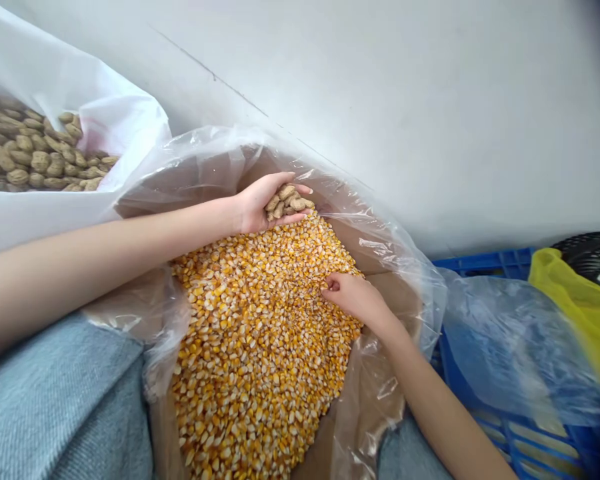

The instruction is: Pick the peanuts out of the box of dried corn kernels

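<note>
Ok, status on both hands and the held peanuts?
Left hand: palm up, cradling peanuts. Right hand: curled over corn kernels, contents unclear. No obstruction visible between them.

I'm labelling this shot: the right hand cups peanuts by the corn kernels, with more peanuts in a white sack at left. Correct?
Wrong hand: the head view shows the left hand cupping peanuts by the corn kernels, with more peanuts in a white sack at left.
</note>
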`<control>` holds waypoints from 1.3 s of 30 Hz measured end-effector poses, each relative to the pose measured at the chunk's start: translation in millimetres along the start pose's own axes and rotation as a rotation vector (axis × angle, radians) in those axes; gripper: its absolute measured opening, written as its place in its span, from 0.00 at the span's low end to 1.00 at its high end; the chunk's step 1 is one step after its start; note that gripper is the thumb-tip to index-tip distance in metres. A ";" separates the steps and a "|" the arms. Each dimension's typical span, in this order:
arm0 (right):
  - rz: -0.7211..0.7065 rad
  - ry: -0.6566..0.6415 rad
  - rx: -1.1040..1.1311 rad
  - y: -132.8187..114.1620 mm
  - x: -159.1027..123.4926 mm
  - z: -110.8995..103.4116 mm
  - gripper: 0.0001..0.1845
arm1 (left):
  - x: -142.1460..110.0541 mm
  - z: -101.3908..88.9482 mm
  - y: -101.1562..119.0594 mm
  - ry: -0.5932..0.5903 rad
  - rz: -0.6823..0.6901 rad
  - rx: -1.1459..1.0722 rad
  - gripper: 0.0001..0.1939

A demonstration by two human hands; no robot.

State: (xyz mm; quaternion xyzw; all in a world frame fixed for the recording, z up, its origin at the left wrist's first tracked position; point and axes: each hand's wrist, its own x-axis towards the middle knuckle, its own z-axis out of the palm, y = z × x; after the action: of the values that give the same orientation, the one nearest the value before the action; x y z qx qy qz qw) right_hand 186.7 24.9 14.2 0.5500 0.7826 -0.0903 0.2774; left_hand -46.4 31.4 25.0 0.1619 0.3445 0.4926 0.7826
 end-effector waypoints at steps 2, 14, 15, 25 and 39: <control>-0.080 -0.030 0.154 3.7 -2.5 -6.1 0.12 | 0.8 0.0 -1.0 -0.002 -0.007 0.005 0.19; -0.204 -0.042 0.500 2.6 -7.5 -15.1 0.16 | 2.7 -0.3 -4.7 0.028 -0.043 0.043 0.17; -0.206 -0.069 0.561 3.2 -7.1 -15.6 0.16 | 2.5 -0.1 -4.8 0.031 -0.047 0.045 0.17; -0.367 0.070 0.351 3.4 -1.5 -3.1 0.15 | 2.0 0.9 -4.9 0.039 -0.048 0.057 0.17; -0.461 0.048 -0.148 -16.6 1.0 5.2 0.09 | 3.0 -0.6 -6.9 0.002 -0.070 0.042 0.15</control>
State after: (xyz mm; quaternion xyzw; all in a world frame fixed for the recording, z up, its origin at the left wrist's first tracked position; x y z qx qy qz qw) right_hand 173.0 17.1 6.7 0.3371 0.8983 -0.0806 0.2701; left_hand -41.5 30.8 19.3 0.1656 0.3612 0.4575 0.7955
